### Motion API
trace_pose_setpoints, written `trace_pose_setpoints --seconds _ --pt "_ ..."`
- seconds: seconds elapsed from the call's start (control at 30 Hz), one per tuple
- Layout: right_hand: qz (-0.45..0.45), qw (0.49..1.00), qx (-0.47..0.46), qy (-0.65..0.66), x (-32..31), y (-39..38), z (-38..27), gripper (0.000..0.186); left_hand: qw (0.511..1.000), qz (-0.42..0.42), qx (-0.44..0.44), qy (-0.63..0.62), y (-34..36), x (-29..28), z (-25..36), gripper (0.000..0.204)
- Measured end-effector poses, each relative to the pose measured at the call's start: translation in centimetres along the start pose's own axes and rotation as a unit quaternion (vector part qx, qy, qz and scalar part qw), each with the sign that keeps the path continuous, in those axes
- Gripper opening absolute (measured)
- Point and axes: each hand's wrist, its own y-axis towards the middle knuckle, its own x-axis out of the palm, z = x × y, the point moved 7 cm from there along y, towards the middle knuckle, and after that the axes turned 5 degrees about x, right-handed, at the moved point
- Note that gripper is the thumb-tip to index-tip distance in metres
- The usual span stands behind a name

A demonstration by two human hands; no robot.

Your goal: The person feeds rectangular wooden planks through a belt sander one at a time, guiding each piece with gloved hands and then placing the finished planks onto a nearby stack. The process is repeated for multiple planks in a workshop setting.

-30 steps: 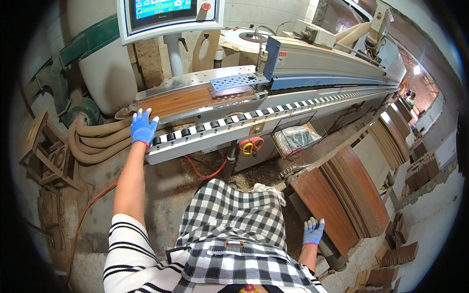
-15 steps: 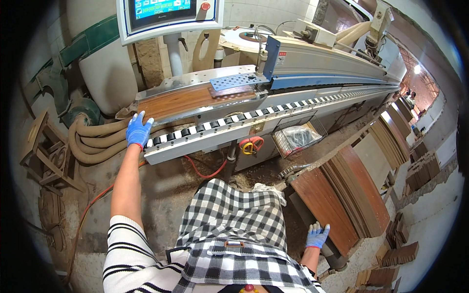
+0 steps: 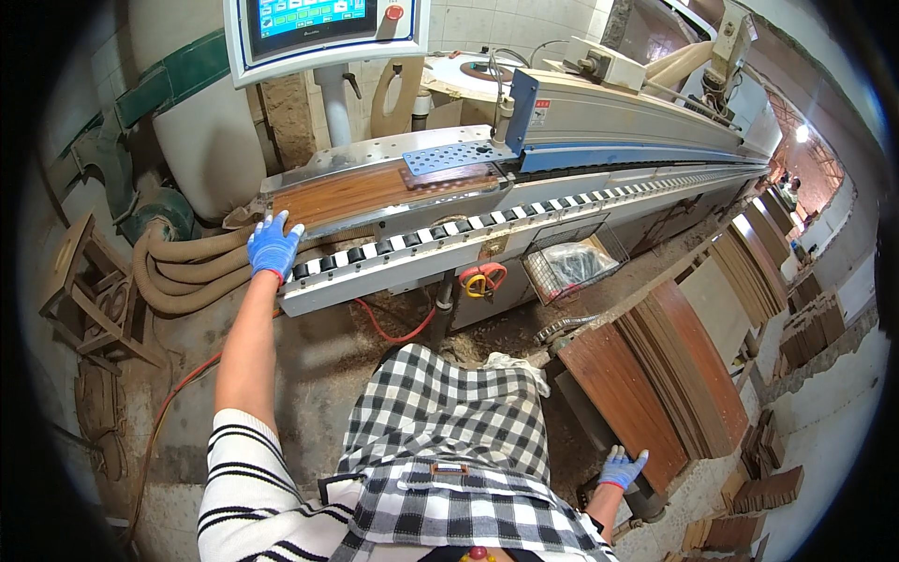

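My left hand (image 3: 273, 245), in a blue and white work glove, lies with its fingers stretched out at the near left end of a brown wood-grain board (image 3: 361, 194). The board rests flat on the bed of a long machine (image 3: 599, 131), and its right end runs beneath a blue perforated plate (image 3: 457, 156). Low on the right, my gloved right hand (image 3: 622, 466) has its fingers apart next to the front corner of a stack of brown boards (image 3: 626, 398). Whether its fingertips touch the stack I cannot make out.
A row of black and white rollers (image 3: 412, 240) lines the machine's front. Below it hang a wire basket (image 3: 573, 262) and a red and yellow coil (image 3: 481, 279). A control screen (image 3: 314, 23) stands above; thick hoses (image 3: 192, 272) and a wooden stool (image 3: 89, 290) are left.
The board on the machine has slid slightly right, and my left hand has moved along with it. My right hand has shifted right and a little down, closer to the stacked boards.
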Motion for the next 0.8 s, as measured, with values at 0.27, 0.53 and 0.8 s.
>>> trace_pose_setpoints --seconds 0.27,0.53,0.8 --pt "0.003 1.000 -0.013 0.011 -2.4 2.7 -1.4 0.078 0.999 -0.016 0.022 0.035 0.6 1.0 5.5 0.058" --pt "-0.024 1.000 0.009 0.006 -1.1 0.4 -1.7 0.072 0.998 -0.015 0.058 0.015 1.8 3.0 11.7 0.069" --pt "-0.139 0.989 0.000 -0.045 0.8 -3.2 -1.9 0.051 0.992 -0.023 0.097 -0.073 0.3 2.1 11.9 0.070"
